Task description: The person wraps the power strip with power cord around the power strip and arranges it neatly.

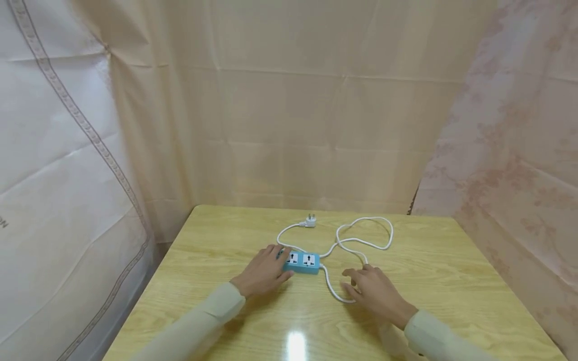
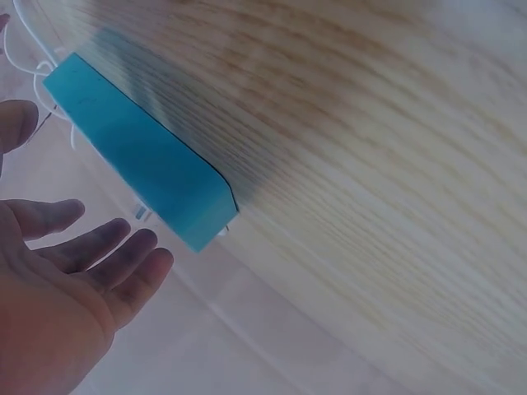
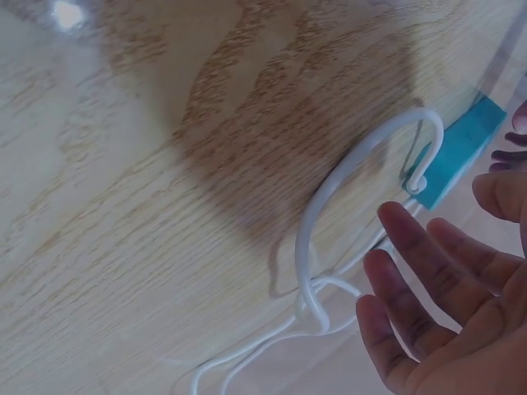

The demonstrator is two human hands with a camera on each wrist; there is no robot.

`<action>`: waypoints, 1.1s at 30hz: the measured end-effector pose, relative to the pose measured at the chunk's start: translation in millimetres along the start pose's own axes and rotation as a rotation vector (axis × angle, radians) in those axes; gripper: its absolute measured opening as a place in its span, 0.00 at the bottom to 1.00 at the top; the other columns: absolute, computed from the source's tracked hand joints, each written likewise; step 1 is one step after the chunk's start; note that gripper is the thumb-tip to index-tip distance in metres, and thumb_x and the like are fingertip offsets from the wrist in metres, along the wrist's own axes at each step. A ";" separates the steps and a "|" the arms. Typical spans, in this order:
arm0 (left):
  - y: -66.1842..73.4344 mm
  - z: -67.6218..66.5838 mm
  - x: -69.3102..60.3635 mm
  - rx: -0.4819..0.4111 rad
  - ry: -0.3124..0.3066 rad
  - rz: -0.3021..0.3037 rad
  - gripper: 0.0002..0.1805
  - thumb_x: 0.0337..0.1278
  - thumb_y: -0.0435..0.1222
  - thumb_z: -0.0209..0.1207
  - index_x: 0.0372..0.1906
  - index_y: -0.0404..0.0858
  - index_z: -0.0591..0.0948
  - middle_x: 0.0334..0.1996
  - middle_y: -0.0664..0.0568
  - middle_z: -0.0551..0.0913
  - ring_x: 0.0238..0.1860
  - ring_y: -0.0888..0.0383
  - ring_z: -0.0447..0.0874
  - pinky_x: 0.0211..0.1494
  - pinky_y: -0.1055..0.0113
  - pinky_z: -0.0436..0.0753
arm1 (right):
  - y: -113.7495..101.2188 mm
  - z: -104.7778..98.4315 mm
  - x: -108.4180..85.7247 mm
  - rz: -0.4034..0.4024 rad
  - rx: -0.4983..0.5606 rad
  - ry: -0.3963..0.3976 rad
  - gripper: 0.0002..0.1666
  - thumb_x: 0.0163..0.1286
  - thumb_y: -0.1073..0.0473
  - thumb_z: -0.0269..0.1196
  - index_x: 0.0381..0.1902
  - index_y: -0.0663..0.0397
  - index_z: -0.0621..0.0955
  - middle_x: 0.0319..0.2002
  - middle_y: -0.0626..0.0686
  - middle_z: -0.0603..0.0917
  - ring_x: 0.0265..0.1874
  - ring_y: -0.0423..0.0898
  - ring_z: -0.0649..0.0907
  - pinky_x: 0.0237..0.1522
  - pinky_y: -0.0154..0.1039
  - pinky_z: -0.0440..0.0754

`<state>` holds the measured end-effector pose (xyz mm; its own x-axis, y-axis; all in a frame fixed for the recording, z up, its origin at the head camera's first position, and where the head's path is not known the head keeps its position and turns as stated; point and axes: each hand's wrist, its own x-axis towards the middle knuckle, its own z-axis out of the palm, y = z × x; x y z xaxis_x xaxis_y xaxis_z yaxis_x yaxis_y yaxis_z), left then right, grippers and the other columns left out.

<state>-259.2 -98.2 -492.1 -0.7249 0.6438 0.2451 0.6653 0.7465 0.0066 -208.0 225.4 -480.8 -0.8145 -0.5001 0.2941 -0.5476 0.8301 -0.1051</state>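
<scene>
- The power strip [image 1: 301,268], blue with white sockets [image 1: 309,260], lay on the wooden table [image 1: 433,271], between the two hands and nearer the left.
- Two sockets were visible on its upper face; the left hand overlapped the left end in the head view.
- The left hand [image 1: 264,271] was extended over that end, fingers apart and thumb spread toward the near side. The left wrist view showed a gap between the visible fingertips and the strip, with no grip closed on it.
- The right hand [image 1: 377,293] was positioned to the right of the strip, palm down, fingers spread and slightly bent. It held nothing.
- The white cord [image 1: 337,242] entered the right end of the strip, curved toward the near side and passed beside the right hand. The right wrist view showed an arched section near the fingertips; contact could not be determined.
- Beyond the right hand, the cord formed a loose loop and crossed itself. It then ran behind the strip and curved round to the plug [image 1: 310,221].
- The plug rested on the far part of the table, prongs pointing away.
- A beige curtain [image 1: 289,110] hung behind the table; a pink-patterned cloth [image 1: 519,175] hung at the right.
</scene>
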 end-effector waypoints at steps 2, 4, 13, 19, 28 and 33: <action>0.2 1.1 1.2 0.006 -0.003 0.001 0.34 0.76 0.55 0.54 0.72 0.35 0.69 0.65 0.41 0.75 0.64 0.44 0.74 0.64 0.50 0.76 | -0.5 1.8 -0.5 -0.003 0.007 0.008 0.15 0.70 0.51 0.70 0.48 0.55 0.86 0.27 0.41 0.85 0.29 0.42 0.77 0.35 0.44 0.78; 1.0 1.0 2.1 -0.005 -0.016 -0.004 0.34 0.76 0.55 0.54 0.73 0.35 0.69 0.65 0.41 0.74 0.64 0.44 0.74 0.64 0.50 0.76 | -1.3 3.8 -0.9 -0.011 0.009 0.019 0.15 0.69 0.52 0.70 0.47 0.54 0.86 0.25 0.39 0.84 0.28 0.42 0.78 0.35 0.44 0.78; 1.7 3.5 6.1 -0.014 -0.052 -0.024 0.34 0.75 0.54 0.56 0.72 0.35 0.70 0.65 0.42 0.75 0.60 0.45 0.74 0.61 0.49 0.77 | -5.7 12.6 -1.5 -0.062 0.032 0.042 0.13 0.68 0.53 0.70 0.44 0.54 0.87 0.21 0.38 0.81 0.25 0.41 0.76 0.30 0.40 0.75; -4.8 11.7 7.3 0.006 -0.053 -0.038 0.31 0.73 0.55 0.57 0.68 0.37 0.74 0.63 0.42 0.76 0.60 0.44 0.73 0.61 0.48 0.75 | -11.1 16.6 -1.2 -0.072 0.045 0.027 0.13 0.68 0.52 0.70 0.44 0.55 0.87 0.20 0.38 0.80 0.24 0.40 0.75 0.31 0.40 0.75; -14.1 15.5 5.1 -0.010 -0.034 -0.103 0.34 0.70 0.55 0.60 0.66 0.33 0.74 0.54 0.40 0.80 0.53 0.43 0.75 0.57 0.47 0.78 | -16.8 20.5 2.4 -0.092 0.075 0.033 0.13 0.67 0.53 0.71 0.44 0.56 0.87 0.20 0.37 0.79 0.23 0.38 0.74 0.30 0.40 0.75; -15.6 14.7 5.1 0.044 -0.035 -0.101 0.33 0.68 0.57 0.61 0.59 0.32 0.78 0.44 0.44 0.80 0.46 0.47 0.74 0.49 0.52 0.79 | -17.3 19.7 3.6 -0.075 0.073 0.023 0.14 0.67 0.52 0.71 0.44 0.56 0.88 0.20 0.37 0.78 0.24 0.39 0.75 0.31 0.42 0.76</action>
<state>-275.9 -104.1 -505.1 -0.7943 0.5696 0.2113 0.5804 0.8142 -0.0129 -205.2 204.3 -496.7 -0.7669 -0.5535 0.3249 -0.6197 0.7703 -0.1504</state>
